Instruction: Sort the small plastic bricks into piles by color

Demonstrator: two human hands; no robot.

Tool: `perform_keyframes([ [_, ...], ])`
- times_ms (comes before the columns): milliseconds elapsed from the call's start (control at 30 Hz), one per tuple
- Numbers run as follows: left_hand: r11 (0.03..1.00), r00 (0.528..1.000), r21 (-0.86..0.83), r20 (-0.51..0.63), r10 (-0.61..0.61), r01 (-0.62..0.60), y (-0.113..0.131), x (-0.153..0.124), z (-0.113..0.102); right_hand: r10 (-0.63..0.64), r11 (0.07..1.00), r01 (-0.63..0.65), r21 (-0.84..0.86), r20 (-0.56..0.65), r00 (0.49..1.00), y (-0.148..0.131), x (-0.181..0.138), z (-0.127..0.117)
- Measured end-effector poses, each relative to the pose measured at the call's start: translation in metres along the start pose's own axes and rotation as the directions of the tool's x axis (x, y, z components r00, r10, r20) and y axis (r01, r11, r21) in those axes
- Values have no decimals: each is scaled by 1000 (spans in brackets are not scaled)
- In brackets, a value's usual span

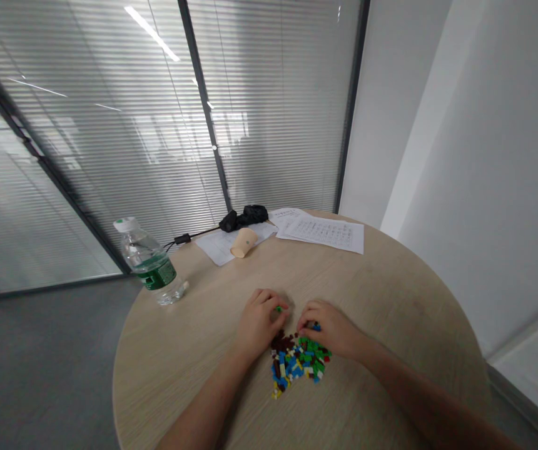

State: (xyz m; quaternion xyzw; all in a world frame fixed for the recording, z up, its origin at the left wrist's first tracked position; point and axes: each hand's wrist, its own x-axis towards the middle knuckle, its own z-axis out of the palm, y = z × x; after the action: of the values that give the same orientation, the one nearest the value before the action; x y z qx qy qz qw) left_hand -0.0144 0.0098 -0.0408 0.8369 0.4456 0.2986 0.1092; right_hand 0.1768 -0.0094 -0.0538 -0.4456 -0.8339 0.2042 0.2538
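Observation:
A loose pile of small toy building bricks (297, 361) in blue, green, brown, white, yellow and red lies on the round wooden table. My left hand (258, 322) is at the pile's upper left, fingers curled round a small green brick (279, 308). Across from it, my right hand (329, 326) reaches over the upper right of the pile with thumb and fingertips pressed together; what they pinch, if anything, is too small to make out. A blue brick (316, 326) shows by its fingers. Dark brown bricks (282, 342) lie between both hands.
A clear water bottle (156, 269) with a green label stands at the table's left edge. Toward the back are a tipped paper cup (244, 242), printed sheets (325, 231) and a black folded umbrella (245, 217). A white wall rises on the right.

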Motion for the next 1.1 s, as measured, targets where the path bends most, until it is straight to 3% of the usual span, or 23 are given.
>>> perform_keyframes([
  [167,994,993,-76,82,90,-84,6,0,-2,-34,999,34,-10,-32,999,3,1,2],
  [267,983,980,-108,119,160,-148,8,-1,-3,9,999,-4,49,-101,995,1,2,0],
  [467,980,982,-118,85,168,-158,10,0,-5,214,958,-170,232,-178,960,-6,2,-5],
  [700,980,982,-104,59,178,-171,10,0,-4,268,885,-161,436,-195,943,0,4,1],
  [1100,984,987,-82,14,160,-158,9,0,-1,262,904,-160,397,-217,940,-4,3,-2],
])
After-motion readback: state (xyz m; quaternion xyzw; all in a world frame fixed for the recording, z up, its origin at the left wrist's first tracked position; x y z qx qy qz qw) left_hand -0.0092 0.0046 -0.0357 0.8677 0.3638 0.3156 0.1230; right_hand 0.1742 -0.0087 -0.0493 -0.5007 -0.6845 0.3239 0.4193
